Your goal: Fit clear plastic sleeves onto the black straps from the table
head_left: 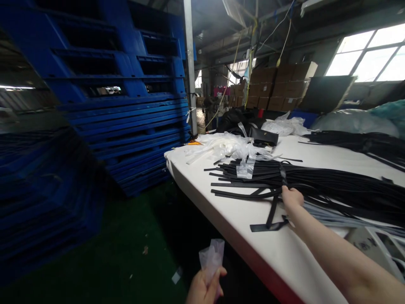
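Left hand (207, 283), nearest, pinching clear plastic (211, 255) out past the table edge. Right hand (292, 197), ahead and rightward of it, closed on the dark band (283, 172) that crosses the black strips (341, 181). Strips lie just beyond that grip, long axis crosswise, loose ends to its left, bulk to its right. Beneath: white tabletop (234, 215). Farther: blue pallets (142, 116) leftward, cartons (287, 86) straight beyond.

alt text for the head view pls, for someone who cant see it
A person's left hand holds clear plastic near a white table, while the right hand is at a bundle of long black strips lying on it. Crumpled plastic lies by the strips' ends, and blue pallets are stacked at left.
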A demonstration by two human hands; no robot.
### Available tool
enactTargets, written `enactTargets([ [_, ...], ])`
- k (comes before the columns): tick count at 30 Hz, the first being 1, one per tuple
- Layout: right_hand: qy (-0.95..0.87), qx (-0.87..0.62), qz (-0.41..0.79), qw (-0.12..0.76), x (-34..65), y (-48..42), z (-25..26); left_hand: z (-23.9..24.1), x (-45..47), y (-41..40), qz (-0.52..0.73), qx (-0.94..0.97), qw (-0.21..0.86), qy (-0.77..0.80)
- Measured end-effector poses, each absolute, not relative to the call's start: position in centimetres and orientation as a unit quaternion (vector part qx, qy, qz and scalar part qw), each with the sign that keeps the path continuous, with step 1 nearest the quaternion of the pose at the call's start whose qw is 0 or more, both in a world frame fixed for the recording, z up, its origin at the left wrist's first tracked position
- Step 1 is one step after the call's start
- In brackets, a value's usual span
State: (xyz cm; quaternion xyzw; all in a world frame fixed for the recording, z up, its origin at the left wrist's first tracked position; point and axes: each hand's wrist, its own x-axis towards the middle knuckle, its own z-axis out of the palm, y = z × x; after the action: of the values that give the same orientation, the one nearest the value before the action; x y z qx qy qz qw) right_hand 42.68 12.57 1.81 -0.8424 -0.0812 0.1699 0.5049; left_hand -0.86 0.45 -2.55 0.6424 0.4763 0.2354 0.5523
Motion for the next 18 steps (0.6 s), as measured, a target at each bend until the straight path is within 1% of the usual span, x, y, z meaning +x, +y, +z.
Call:
enactTargets([
  [2, -0.069, -0.829, 0.170, 0.529, 42.7, 12.2, 2.8, -2.1, -0.6, 0.2, 0.243, 0.650, 0.546, 0.469],
  [4, -0.073, -0.796, 0.209, 0.563, 42.2, 12.3, 3.8, -1.6, -0.4, -0.1, 0.245, 0.655, 0.540, 0.468],
  [7, -0.121, -0.716, 0.320, 0.609, 40.2, 12.9, 4.9, -0.9, 0.1, -0.5, 0.249, 0.659, 0.536, 0.466],
  [10, -0.181, -0.632, 0.420, 0.626, 37.0, 13.1, 5.6, -0.2, 0.4, -0.7, 0.257, 0.674, 0.527, 0.450],
  [14, -0.268, -0.550, 0.508, 0.607, 31.6, 12.2, 6.2, 1.1, 0.2, -0.8, 0.278, 0.695, 0.513, 0.420],
  [18, -0.397, -0.532, 0.533, 0.526, 26.5, 10.3, 6.5, 2.3, -0.4, -1.0, 0.294, 0.710, 0.498, 0.401],
])
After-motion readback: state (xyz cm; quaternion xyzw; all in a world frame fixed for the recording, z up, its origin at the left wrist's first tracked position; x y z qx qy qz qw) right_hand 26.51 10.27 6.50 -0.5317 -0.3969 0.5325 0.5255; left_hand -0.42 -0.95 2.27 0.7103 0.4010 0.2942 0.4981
